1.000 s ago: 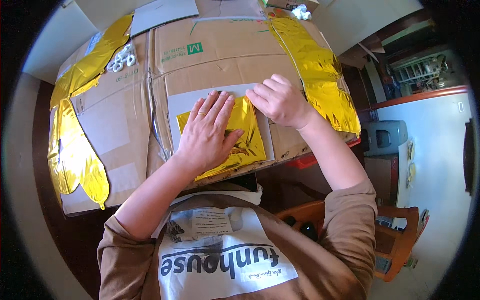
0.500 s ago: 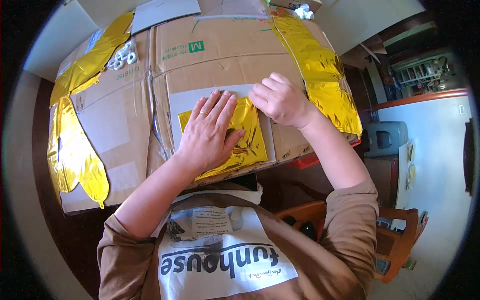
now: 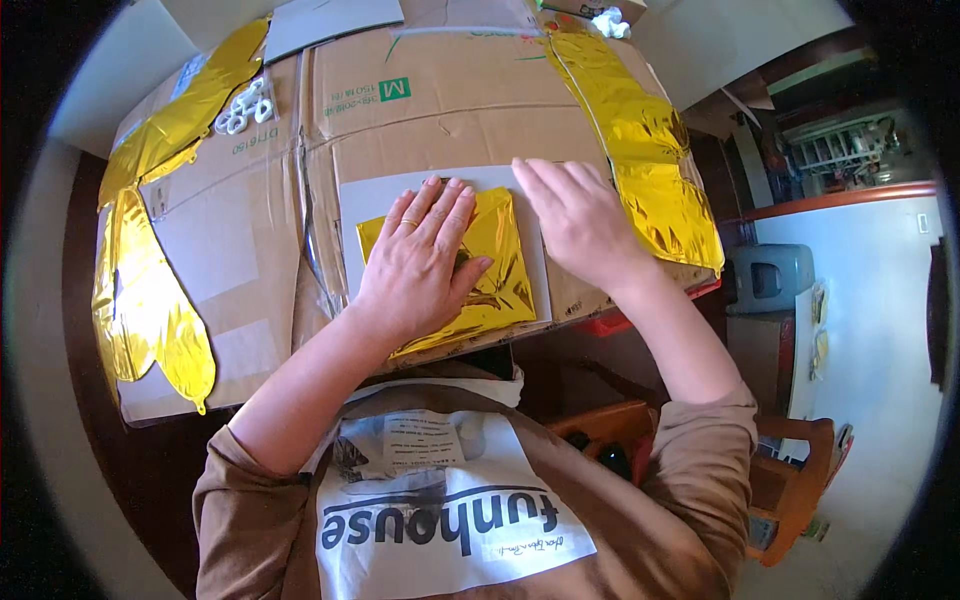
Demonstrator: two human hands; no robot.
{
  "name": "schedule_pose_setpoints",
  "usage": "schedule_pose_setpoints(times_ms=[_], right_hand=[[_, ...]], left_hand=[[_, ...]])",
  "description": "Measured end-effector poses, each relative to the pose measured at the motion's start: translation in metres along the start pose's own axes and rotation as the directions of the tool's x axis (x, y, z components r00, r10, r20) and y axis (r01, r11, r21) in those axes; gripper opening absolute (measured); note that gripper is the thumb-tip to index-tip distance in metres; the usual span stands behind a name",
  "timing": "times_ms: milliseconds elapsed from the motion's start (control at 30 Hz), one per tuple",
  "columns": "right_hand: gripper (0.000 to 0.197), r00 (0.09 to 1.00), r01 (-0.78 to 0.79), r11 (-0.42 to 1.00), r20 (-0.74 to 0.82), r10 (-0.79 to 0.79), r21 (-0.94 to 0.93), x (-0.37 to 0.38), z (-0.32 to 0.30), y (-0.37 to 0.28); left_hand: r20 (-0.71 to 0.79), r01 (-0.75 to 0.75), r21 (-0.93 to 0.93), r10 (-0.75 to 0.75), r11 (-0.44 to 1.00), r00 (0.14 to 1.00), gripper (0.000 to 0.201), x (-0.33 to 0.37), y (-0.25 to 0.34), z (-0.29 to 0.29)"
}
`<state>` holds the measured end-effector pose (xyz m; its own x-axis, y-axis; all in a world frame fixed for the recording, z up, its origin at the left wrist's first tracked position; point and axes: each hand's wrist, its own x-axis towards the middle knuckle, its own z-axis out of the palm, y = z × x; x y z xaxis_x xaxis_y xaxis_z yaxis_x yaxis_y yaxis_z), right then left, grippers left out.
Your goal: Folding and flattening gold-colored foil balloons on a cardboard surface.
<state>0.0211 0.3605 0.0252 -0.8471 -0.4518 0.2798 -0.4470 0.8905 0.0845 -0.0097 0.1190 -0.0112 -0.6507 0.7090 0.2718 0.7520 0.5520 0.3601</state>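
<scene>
A folded square of shiny gold foil [image 3: 500,255] lies on a pale flat sheet [image 3: 358,196] near the table's front edge. Spread flat across the foil's left part is my left hand [image 3: 412,265], fingers pointing away from me and a ring on one of them. My right hand [image 3: 582,225] hovers at the right side of the sheet with its fingers stretched out. I see nothing in it, though its palm is turned away. Flattened cardboard [image 3: 440,140] covers the table beneath.
Gold foil balloons lie at the far left [image 3: 190,125] and near left [image 3: 170,330]. A long gold foil piece [image 3: 640,130] runs down the right edge. White ring-shaped pieces [image 3: 242,108] and a grey board [image 3: 330,20] sit farther back. A wooden chair [image 3: 805,490] stands right.
My right hand's curled fingers have straightened, and the hand has shifted slightly right, off the foil's edge. The foil's upper right corner now shows fully. My left hand stays pressed in place.
</scene>
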Motion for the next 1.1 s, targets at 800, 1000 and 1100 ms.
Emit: schedule_pose_setpoints(times_ms=[800,1000,1100], right_hand=[[0.077,0.962,-0.256,0.858,0.029,0.272,0.445,-0.036,0.005,-0.046],[0.026,0.740,-0.594,0.631,0.030,0.672,0.499,-0.065,-0.030,-0.103],[0.026,0.686,-0.637,0.625,-0.040,0.727,0.451,-0.074,-0.014,-0.129]], left_hand=[[-0.011,0.013,-0.070,-0.014,0.997,1.000,0.064,-0.001,0.000,-0.002],[-0.051,-0.007,-0.186,-0.002,0.982,0.999,0.058,0.000,0.001,-0.007],[-0.067,-0.053,-0.220,0.039,0.974,0.997,0.053,0.001,0.003,-0.009]])
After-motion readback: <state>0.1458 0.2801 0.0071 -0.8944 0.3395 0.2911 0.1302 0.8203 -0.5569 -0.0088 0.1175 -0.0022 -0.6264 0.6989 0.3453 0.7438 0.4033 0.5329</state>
